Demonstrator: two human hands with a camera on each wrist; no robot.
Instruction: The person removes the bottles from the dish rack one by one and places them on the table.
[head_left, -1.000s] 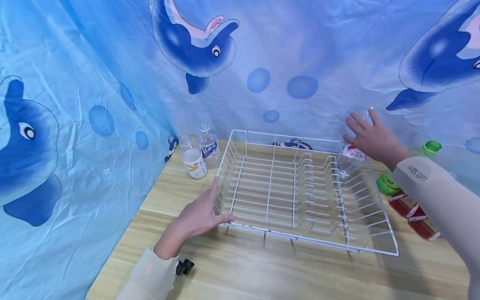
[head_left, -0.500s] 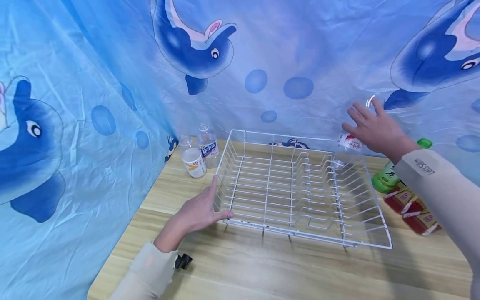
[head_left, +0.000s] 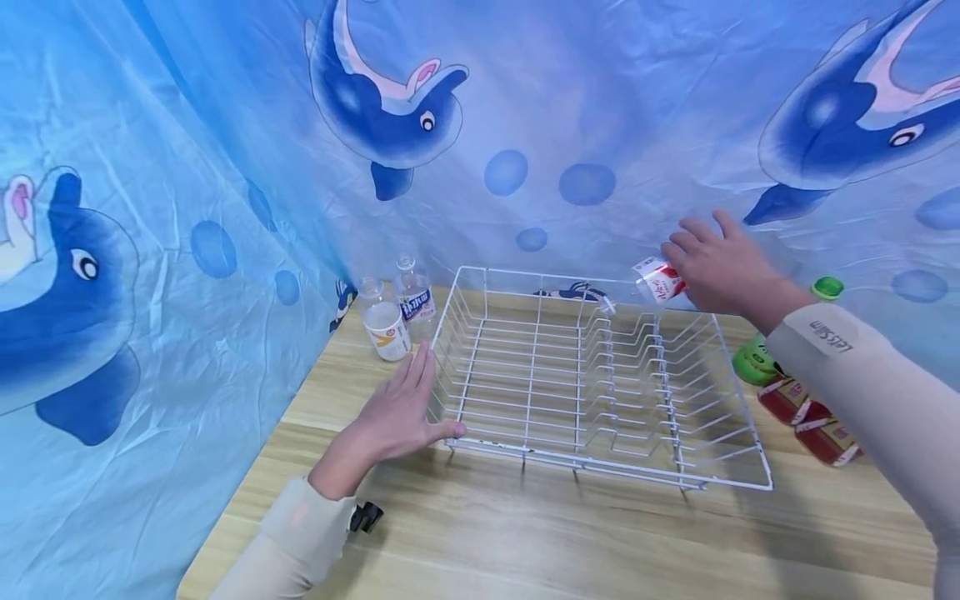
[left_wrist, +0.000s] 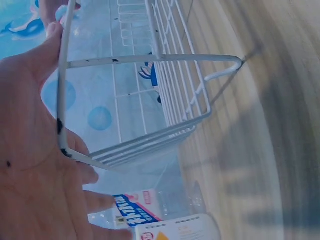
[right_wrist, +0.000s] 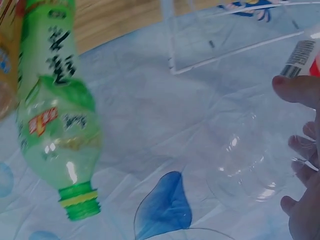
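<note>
My right hand (head_left: 727,271) grips a clear plastic bottle (head_left: 660,279) with a red and white label, above the back right of a white wire dish rack (head_left: 600,464). The bottle is tilted, its narrow end pointing left over the rack's back rim. In the right wrist view, the see-through bottle body (right_wrist: 245,175) lies beside my curled fingers. My left hand (head_left: 401,412) rests against the rack's front left corner. Its thumb lies on the front rim, and the other fingers stretch along the left side. The left wrist view shows the rack's corner wire (left_wrist: 125,59) against this hand.
Two clear bottles, one with a white and yellow label (head_left: 390,335) and one with a blue label (head_left: 416,302), stand left of the rack. At right are a green bottle (head_left: 753,362) and red-brown bottles (head_left: 825,437). A dolphin-print curtain (head_left: 570,100) hangs behind the table.
The bottle in my right hand has gone from near upright to tilted, its narrow end swinging left. My left hand stays at the rack, its fingers now more together. The head view has shifted slightly.
</note>
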